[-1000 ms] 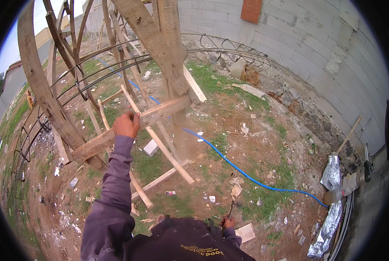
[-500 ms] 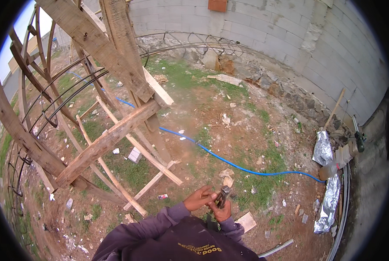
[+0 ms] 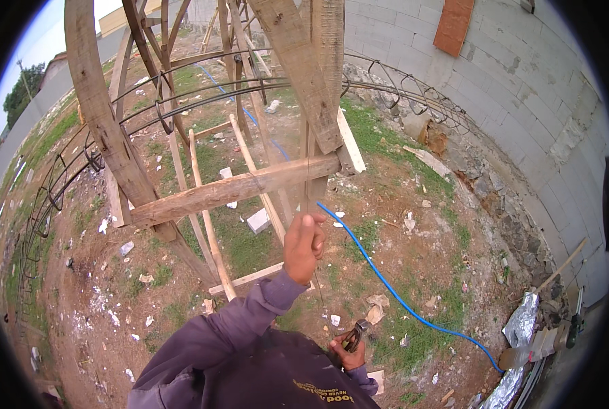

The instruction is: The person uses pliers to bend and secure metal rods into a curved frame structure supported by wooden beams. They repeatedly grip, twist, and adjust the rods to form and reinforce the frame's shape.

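- Right hand (image 3: 349, 356), nearest the body: grip wrapped around pincers (image 3: 358, 331), their head pointing outward.
- Left hand (image 3: 303, 249): fingers curled; cannot tell whether they pinch anything.
- Wooden crosspiece (image 3: 229, 191): beyond both, nearer the left hand, long axis running left-right.

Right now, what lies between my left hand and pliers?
The head view shows dirt, a white scrap and perhaps wire between your left hand and pliers.

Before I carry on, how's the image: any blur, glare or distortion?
In the head view, a hazy smear softens the right part of the wooden crossbeam, above the left hand; the head view's fisheye bends the block wall and blackens the rim; silver foil glints in the head view; head-view light is diffuse, without hard shadows.
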A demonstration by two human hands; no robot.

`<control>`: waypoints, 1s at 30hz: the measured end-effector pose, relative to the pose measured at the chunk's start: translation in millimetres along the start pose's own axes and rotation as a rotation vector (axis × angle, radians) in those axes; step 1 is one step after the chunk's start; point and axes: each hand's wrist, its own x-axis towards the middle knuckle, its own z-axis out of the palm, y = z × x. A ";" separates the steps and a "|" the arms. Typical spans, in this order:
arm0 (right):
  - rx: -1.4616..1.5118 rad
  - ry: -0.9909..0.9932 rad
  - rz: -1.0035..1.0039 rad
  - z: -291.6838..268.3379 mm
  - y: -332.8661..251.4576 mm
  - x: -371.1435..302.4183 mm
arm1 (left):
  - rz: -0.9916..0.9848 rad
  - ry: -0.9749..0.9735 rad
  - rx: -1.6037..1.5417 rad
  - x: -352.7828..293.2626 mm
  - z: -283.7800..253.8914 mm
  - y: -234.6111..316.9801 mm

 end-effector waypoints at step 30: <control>0.091 -0.027 -0.788 222.3 -203.7 128.9 | 0.468 0.612 0.371 -147.3 -240.4 152.7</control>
